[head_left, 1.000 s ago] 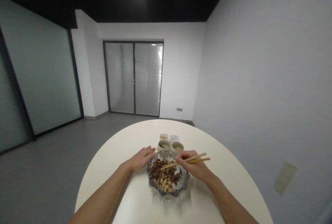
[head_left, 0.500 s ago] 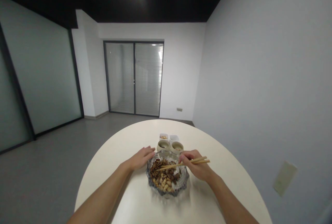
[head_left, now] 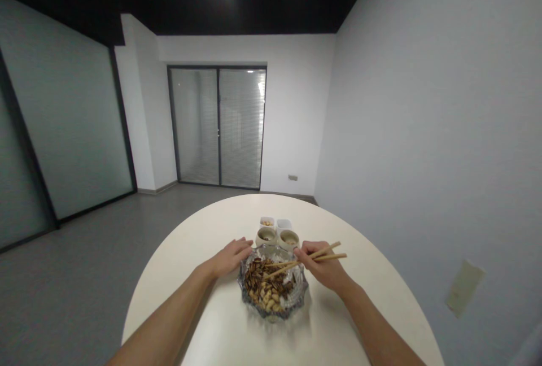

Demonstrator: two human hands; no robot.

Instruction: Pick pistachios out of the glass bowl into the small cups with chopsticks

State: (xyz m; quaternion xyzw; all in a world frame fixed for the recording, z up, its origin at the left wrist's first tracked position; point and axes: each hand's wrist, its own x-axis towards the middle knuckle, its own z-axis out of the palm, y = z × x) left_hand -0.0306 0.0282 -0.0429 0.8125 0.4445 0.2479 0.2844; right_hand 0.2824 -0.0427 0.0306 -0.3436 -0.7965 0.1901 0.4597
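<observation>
A clear glass bowl (head_left: 298, 298) with a scalloped rim stands on the table. Dark striped seeds, which look like sunflower seeds (head_left: 258, 275), fill its back and left part, and pale nuts that look like peanuts (head_left: 271, 299) lie at its front. My right hand (head_left: 319, 264) grips a pair of wooden chopsticks (head_left: 332, 253) at the bowl's right rim. Their tips are spread apart among the dark seeds; I cannot tell whether they touch one. My left hand (head_left: 232, 256) lies with fingers stretched out against the bowl's left rim and holds nothing.
Behind the bowl stand two small beige cups, a left cup (head_left: 266, 232) and a right cup (head_left: 289, 236), with a little in each. Farther back are a white dish (head_left: 267, 219) holding pale pieces and another white dish (head_left: 284, 223). The round white table (head_left: 203, 213) carries everything.
The chopsticks have opened, their tips and back ends now farther apart, and the tips have shifted slightly right in the bowl. My left hand has stayed at the rim.
</observation>
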